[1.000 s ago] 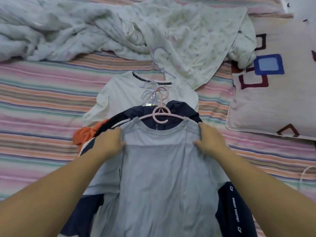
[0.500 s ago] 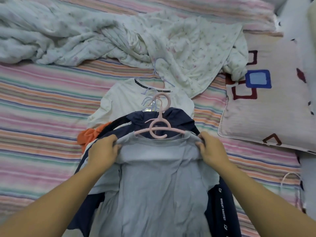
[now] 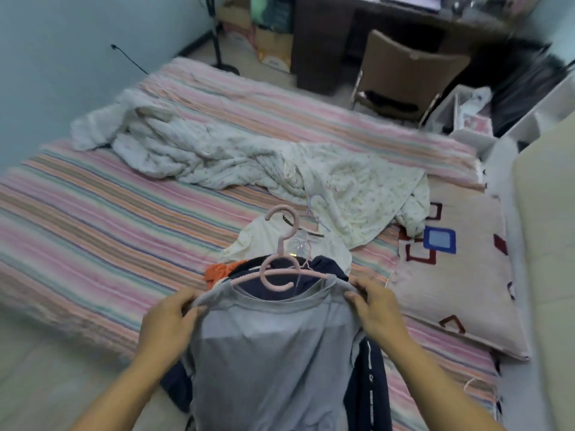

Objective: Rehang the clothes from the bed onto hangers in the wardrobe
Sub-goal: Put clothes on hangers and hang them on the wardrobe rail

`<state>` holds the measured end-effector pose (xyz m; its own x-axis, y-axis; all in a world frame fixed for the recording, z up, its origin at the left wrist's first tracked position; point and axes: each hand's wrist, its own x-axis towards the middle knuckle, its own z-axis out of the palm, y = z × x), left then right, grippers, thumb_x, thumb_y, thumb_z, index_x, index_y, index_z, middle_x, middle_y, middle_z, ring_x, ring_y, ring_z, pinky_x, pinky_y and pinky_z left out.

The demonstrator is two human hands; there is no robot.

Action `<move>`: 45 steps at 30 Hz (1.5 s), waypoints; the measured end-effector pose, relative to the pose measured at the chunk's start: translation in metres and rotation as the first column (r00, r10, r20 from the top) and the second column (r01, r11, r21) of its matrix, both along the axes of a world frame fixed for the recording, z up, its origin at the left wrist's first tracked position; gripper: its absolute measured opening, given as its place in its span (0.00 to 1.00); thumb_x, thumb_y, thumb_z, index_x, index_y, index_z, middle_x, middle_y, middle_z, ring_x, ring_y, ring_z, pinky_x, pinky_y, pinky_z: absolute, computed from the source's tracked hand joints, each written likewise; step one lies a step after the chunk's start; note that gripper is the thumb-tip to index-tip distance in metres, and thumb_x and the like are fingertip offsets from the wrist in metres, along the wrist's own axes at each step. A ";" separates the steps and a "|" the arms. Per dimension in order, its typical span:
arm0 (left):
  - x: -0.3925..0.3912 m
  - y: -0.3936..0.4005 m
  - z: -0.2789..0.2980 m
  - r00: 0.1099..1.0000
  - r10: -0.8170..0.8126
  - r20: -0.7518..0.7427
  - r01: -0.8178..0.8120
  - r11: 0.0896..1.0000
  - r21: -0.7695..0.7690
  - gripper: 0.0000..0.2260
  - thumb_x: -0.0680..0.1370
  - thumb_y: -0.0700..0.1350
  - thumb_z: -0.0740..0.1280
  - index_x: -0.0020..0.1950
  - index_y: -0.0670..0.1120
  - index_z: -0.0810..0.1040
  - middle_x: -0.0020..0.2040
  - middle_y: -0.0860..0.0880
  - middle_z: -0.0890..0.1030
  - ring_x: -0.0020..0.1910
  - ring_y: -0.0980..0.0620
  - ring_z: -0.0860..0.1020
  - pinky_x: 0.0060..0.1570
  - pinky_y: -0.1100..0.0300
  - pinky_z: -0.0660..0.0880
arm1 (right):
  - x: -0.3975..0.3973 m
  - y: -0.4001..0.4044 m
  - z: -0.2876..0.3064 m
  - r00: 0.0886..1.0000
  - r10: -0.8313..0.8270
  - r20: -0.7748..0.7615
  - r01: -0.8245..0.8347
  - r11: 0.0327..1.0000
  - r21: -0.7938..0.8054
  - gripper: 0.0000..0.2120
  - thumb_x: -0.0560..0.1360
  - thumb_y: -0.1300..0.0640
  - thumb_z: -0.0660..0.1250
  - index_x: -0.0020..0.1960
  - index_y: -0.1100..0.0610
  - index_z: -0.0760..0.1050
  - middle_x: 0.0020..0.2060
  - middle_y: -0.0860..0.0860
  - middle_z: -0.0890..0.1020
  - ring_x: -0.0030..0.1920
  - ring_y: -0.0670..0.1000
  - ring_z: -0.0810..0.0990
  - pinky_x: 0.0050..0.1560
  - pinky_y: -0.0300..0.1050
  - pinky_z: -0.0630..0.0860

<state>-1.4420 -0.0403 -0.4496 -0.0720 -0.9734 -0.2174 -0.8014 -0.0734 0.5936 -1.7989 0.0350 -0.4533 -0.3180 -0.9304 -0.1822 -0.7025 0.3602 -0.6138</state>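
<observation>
Striped bedding in pink, orange and green covers the bed (image 3: 93,213), which fills most of the head view under a pale blue wall. One rumpled white floral quilt (image 3: 249,163) lies across its middle, and one beige pillow (image 3: 460,275) with red and blue squares sits at its right end. Beyond the bed stand one brown chair (image 3: 404,73) and a dark desk (image 3: 326,35), with cardboard boxes (image 3: 267,42) on the floor beside it.

At the near edge, a grey T-shirt (image 3: 273,353) hangs on one pink plastic hanger (image 3: 280,269), whose hook points up. The left hand (image 3: 168,321) pinches the shirt's left shoulder, and the right hand (image 3: 376,309) grips the right shoulder, fingers curled over the fabric. Beneath the grey shirt lies a pile of more clothes on the bed: one navy garment (image 3: 370,384) with white lettering down its side, one orange piece (image 3: 221,270) peeking out at left, and one white T-shirt (image 3: 264,241) with a dark neckband. Other pale hanger hooks show on that white shirt; their number is unclear.
</observation>
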 end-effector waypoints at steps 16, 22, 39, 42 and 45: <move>0.167 0.221 0.259 0.866 0.361 -0.347 -0.464 0.839 -0.284 0.06 0.74 0.43 0.74 0.44 0.54 0.85 0.39 0.60 0.84 0.41 0.62 0.81 0.41 0.58 0.79 | 0.171 0.056 0.254 0.897 0.438 0.068 -0.380 0.839 -0.388 0.08 0.75 0.65 0.71 0.46 0.53 0.82 0.39 0.45 0.84 0.44 0.42 0.81 0.40 0.36 0.75; 0.211 0.349 0.316 0.673 0.432 -0.600 -0.686 0.667 -0.289 0.12 0.72 0.32 0.73 0.41 0.50 0.86 0.39 0.50 0.86 0.39 0.57 0.83 0.40 0.57 0.80 | 0.262 0.100 0.313 0.791 0.605 0.088 -0.493 0.717 -0.494 0.10 0.75 0.66 0.71 0.46 0.50 0.82 0.39 0.43 0.84 0.44 0.44 0.82 0.41 0.36 0.75; 0.250 0.580 0.371 0.223 0.822 -0.524 -0.944 0.048 -0.327 0.13 0.71 0.48 0.71 0.39 0.70 0.81 0.36 0.65 0.83 0.36 0.69 0.80 0.36 0.76 0.75 | 0.492 0.166 0.367 0.099 0.995 -0.008 -0.860 0.081 -0.503 0.09 0.74 0.63 0.72 0.41 0.49 0.80 0.33 0.44 0.81 0.35 0.43 0.79 0.32 0.32 0.69; 0.230 0.593 0.366 0.073 0.826 -0.559 -0.915 -0.167 -0.367 0.14 0.73 0.39 0.73 0.40 0.60 0.85 0.35 0.56 0.85 0.33 0.64 0.81 0.35 0.72 0.75 | 0.524 0.169 0.376 -0.053 0.997 -0.063 -0.880 -0.076 -0.469 0.09 0.74 0.62 0.73 0.42 0.48 0.80 0.34 0.43 0.82 0.37 0.41 0.80 0.33 0.32 0.71; 0.212 0.604 0.363 -0.079 0.801 -0.593 -0.862 -0.354 -0.363 0.12 0.73 0.35 0.73 0.39 0.53 0.86 0.35 0.52 0.85 0.33 0.62 0.81 0.35 0.70 0.74 | 0.552 0.178 0.389 -0.203 0.973 -0.107 -0.869 -0.229 -0.439 0.10 0.73 0.58 0.73 0.43 0.43 0.80 0.34 0.39 0.83 0.39 0.37 0.81 0.36 0.31 0.72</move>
<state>-1.2303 0.5635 -0.0867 0.9537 0.1816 0.2397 -0.1706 -0.3296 0.9286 -1.2467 0.2128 -0.0639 0.9552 -0.0968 0.2798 0.1068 -0.7686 -0.6307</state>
